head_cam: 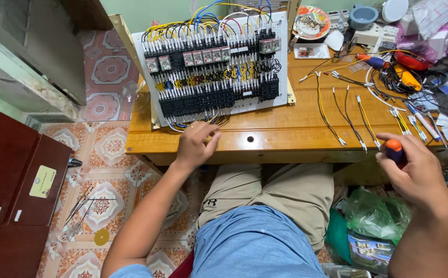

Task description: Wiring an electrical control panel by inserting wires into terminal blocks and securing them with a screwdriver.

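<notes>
A white wiring panel (244, 103) packed with black terminal blocks, relays and coloured wires leans upright on the wooden table (285, 131). My left hand (195, 144) rests at the table's front edge just below the panel's bottom, fingers curled near the loose wires that hang there. My right hand (414, 170) is off the table's front right, closed around a screwdriver with an orange and blue handle (394, 149). Several cut wires with white ferrule ends (347, 116) lie spread on the table between the panel and my right hand.
The table's right end is crowded with tools, cable coils, another screwdriver (373, 61) and small parts. A plate (312, 21) and a grey bowl (363, 16) stand at the back. A dark red cabinet (13, 185) is at left, green plastic bags (375, 213) at lower right.
</notes>
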